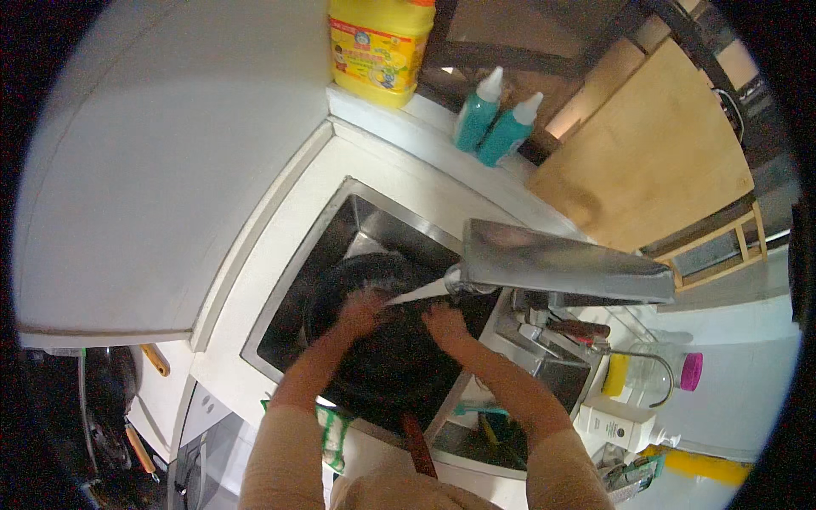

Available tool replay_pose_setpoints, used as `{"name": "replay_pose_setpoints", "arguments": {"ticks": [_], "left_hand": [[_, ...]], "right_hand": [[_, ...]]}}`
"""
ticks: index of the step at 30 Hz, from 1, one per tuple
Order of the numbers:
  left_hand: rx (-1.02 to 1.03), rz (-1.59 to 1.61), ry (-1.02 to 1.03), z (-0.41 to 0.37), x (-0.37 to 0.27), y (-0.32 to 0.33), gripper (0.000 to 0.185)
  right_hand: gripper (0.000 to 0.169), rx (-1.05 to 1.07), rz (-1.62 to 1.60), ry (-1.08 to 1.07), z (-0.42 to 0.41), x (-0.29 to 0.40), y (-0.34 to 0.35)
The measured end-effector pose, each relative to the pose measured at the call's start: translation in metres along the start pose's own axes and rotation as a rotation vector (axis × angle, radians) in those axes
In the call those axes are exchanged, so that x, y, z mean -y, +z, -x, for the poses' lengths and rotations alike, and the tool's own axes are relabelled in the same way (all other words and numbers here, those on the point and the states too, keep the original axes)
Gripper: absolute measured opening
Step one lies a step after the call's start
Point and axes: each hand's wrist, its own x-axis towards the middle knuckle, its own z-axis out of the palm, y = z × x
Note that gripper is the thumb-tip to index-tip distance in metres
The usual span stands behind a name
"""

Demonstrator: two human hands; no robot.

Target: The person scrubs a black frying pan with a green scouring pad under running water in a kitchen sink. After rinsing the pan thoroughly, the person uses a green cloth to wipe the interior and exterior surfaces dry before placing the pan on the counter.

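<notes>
A dark wok (382,376) lies tilted in the stainless steel sink basin (408,207), its reddish-brown handle (417,446) pointing towards my body. From the spout of a wide metal faucet (561,264), a white stream of water (417,292) runs down beside my left hand (366,312). That hand is over the wok's inside, blurred, and its fingers are hard to make out. My right hand (445,328) is just below the spout, over the right part of the wok, fingers bent downwards. Whether either hand grips anything cannot be told in the dark.
On the ledge behind the sink stand a yellow jug (376,57) and two teal bottles (475,118). A smaller basin (484,440), a white pump bottle (618,424) and a clear jar with a pink lid (692,371) are at right. A green-edged cloth (333,437) hangs at the front.
</notes>
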Motion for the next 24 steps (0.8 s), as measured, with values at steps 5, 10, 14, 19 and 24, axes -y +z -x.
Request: {"name": "replay_pose_setpoints", "arguments": {"ticks": [5, 10, 14, 19, 24], "left_hand": [[0.215, -0.119, -0.074, 0.040, -0.003, -0.021, 0.063], [0.078, -0.313, -0.162, 0.122, 0.031, -0.071, 0.057], [-0.164, -0.374, -0.298, 0.128, 0.040, -0.043, 0.048], [-0.101, -0.427, -0.344, 0.113, 0.051, -0.016, 0.047], [-0.083, -0.201, -0.546, 0.104, 0.052, -0.012, 0.043]], "right_hand": [[0.034, 0.101, -0.222, -0.392, -0.023, -0.003, 0.109], [0.036, 0.038, -0.400, -0.627, -0.048, 0.122, 0.035], [0.016, -0.500, -0.482, -0.352, -0.132, 0.164, 0.076], [0.025, -0.426, -0.580, 0.049, -0.178, 0.070, 0.080], [0.023, 0.010, 0.259, 0.176, -0.126, 0.020, 0.085]]}}
